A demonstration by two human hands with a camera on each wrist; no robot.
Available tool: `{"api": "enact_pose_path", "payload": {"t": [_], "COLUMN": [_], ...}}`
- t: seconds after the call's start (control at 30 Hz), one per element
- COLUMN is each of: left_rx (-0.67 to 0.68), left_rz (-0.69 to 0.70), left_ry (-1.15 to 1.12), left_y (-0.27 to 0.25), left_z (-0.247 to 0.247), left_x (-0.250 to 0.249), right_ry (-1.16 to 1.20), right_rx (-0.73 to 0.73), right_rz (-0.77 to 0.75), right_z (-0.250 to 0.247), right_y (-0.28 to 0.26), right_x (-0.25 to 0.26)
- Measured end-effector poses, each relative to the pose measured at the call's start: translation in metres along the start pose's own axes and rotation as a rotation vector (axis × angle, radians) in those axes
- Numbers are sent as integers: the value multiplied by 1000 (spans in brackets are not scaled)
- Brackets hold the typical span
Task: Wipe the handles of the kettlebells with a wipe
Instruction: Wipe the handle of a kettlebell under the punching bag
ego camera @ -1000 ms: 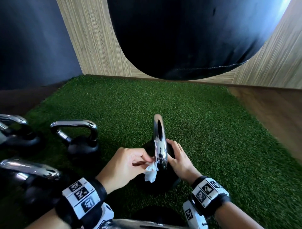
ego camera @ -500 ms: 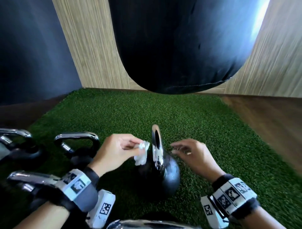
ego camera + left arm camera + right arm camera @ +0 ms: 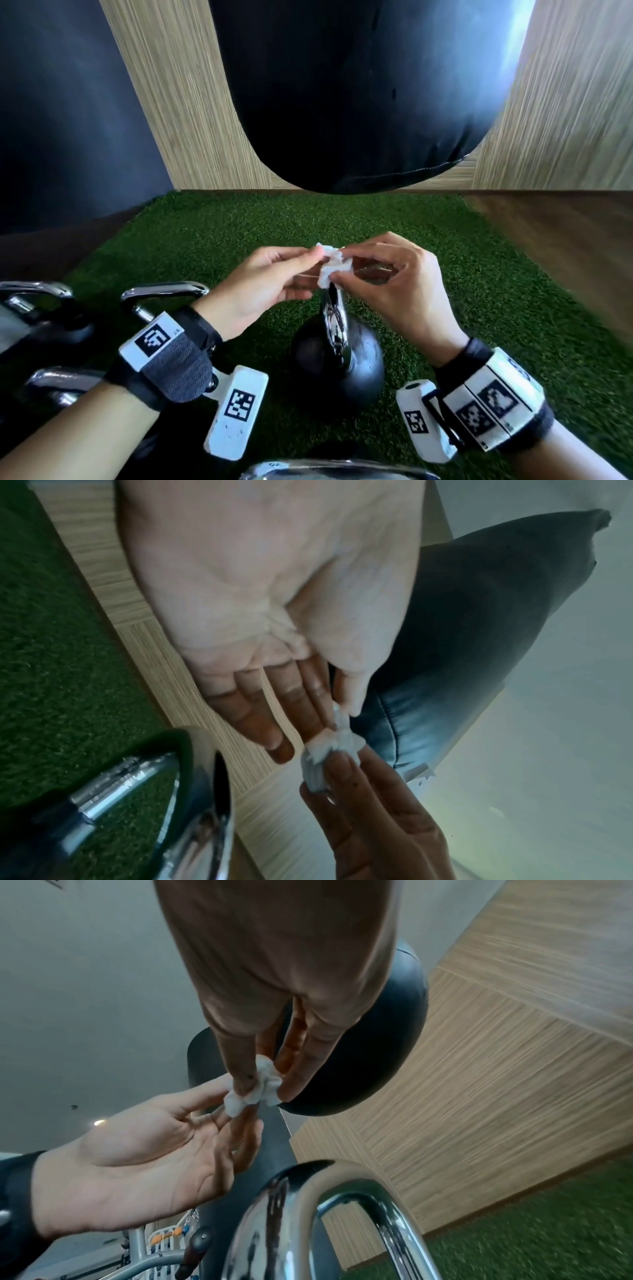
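Observation:
A small crumpled white wipe [image 3: 333, 267] is held in the air between both hands, above the chrome handle [image 3: 335, 320] of a black kettlebell [image 3: 339, 359] standing on green turf. My left hand [image 3: 263, 284] pinches the wipe's left end with thumb and fingertips. My right hand [image 3: 394, 284] pinches its right side. The left wrist view shows the wipe [image 3: 329, 753] between both hands' fingertips. In the right wrist view the wipe [image 3: 255, 1089] hangs above the handle [image 3: 342, 1204]. Neither hand touches the kettlebell.
Several more kettlebells with chrome handles [image 3: 164, 291] stand at the left on the turf [image 3: 445, 308], and another handle [image 3: 335, 471] shows at the bottom edge. A black punching bag [image 3: 359, 92] hangs just ahead. Wood-panelled walls [image 3: 191, 102] stand behind, and wood floor [image 3: 565, 233] lies to the right.
My left hand lifted the wipe off the handle's side. My right hand let go of the kettlebell body, rose and took hold of the wipe too. The view tilted up.

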State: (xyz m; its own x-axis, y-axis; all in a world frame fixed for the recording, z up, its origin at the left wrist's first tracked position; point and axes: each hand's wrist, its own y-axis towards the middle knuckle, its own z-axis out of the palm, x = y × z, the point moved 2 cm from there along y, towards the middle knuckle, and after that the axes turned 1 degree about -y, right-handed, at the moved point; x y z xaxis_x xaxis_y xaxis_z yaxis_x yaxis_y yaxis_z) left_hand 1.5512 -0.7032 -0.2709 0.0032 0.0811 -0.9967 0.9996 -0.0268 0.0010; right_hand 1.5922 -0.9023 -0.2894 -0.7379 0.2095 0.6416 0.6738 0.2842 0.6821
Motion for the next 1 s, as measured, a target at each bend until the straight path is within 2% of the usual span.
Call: {"api": "enact_pose_path", "payload": {"t": [0.17,0.23,0.3,0.37,0.43,0.47,0.5,0.6,0.7,0.77,0.87,1.0], "left_rx": [50,-19,-57,68,239,267,233,-13,-166,-152,-42,127], "left_rz": [-90,-54,-37,-5,81,112,119,167,240,275,327,209], "left_ry": [126,398,748,994,1146,1168,1129,838,754,711,664,642], "left_y": [0,5,10,10,12,14,16,23,20,18,19,23], "left_z": [-3,-9,-17,-12,5,15,24,38,42,42,32,13], "left_x": [15,32,56,83,113,128,139,159,165,165,158,152], "right_ry": [8,27,90,134,171,171,173,207,175,198,155,-28], "right_rx": [-1,-33,-55,-21,16,32,50,78,80,87,118,82], "right_rz": [130,219,375,513,612,646,665,701,685,694,701,574], "right_z": [5,4,5,13,27,34,40,57,68,70,71,75], "right_y": [-5,-5,-7,-11,-15,-18,-19,-18,-15,-13,-15,-16], "right_x": [-23,-40,-68,-100,-126,-136,-144,-159,-166,-164,-164,-162]}}
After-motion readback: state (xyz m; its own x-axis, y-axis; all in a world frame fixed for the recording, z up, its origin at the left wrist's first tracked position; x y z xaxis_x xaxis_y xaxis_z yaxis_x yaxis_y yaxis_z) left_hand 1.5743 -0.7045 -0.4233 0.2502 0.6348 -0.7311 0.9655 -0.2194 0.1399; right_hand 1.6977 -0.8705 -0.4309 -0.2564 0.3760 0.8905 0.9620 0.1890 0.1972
